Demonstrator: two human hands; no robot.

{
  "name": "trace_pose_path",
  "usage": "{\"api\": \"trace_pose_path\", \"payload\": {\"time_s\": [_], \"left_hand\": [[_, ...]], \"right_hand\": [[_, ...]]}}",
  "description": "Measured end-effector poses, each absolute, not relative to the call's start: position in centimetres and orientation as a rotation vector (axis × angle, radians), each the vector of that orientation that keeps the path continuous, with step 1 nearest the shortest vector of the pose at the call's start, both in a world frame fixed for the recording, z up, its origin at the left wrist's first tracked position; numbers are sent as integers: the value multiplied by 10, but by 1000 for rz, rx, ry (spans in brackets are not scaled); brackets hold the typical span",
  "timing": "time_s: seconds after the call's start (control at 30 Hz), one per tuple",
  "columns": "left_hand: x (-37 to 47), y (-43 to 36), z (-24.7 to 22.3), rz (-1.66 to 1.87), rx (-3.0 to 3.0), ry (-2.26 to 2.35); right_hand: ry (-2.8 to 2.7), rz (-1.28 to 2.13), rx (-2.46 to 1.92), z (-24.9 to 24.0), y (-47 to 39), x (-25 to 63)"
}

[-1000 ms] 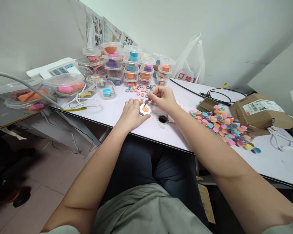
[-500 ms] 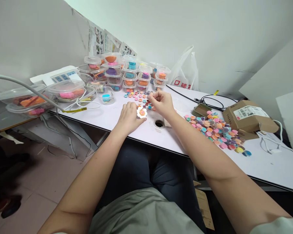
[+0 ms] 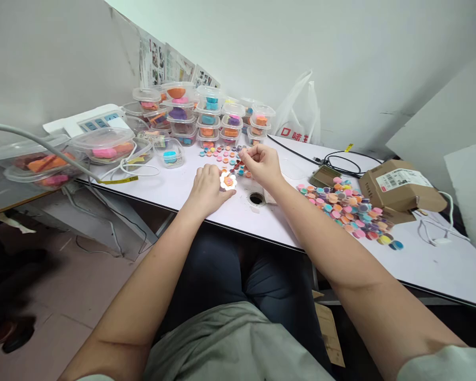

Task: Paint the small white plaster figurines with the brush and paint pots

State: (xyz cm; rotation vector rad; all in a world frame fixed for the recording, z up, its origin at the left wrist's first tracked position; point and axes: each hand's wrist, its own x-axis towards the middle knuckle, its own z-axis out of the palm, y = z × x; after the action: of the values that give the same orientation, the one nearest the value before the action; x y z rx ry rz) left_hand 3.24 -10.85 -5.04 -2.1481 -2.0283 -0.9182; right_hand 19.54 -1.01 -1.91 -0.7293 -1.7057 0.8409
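Observation:
My left hand [image 3: 207,191] is closed around the edge of a white flower-shaped piece [image 3: 227,181] with an orange and pink middle, held just over the table near its front edge. Close by on the right, my right hand [image 3: 265,166] is pinched, thumb against fingers. What sits in that pinch is too small to make out; something dark red shows just below the fingertips. Behind both hands lie several small coloured discs [image 3: 219,158], spread in loose rows on the white tabletop [image 3: 174,185].
Clear tubs of coloured clay [image 3: 208,120] stand stacked at the back. To the right are a heap of coloured discs [image 3: 351,209], an opened cardboard box [image 3: 400,185] and black cable [image 3: 343,165]. A round hole [image 3: 257,199] pierces the table. A power strip [image 3: 91,124] lies left.
The view has shifted slightly. Both hands keep almost the same pose, and the flower piece is tilted a little differently in my left hand.

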Motion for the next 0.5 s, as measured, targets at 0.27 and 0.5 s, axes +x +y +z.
{"api": "trace_pose_path", "payload": {"time_s": [0.27, 0.5], "left_hand": [[31, -107, -44, -786, -2088, -2314], [31, -106, -41, -745, -2103, -2357]], "right_hand": [[-1744, 688, -748, -29, 4, 186], [-1945, 485, -734, -29, 6, 178]]}}
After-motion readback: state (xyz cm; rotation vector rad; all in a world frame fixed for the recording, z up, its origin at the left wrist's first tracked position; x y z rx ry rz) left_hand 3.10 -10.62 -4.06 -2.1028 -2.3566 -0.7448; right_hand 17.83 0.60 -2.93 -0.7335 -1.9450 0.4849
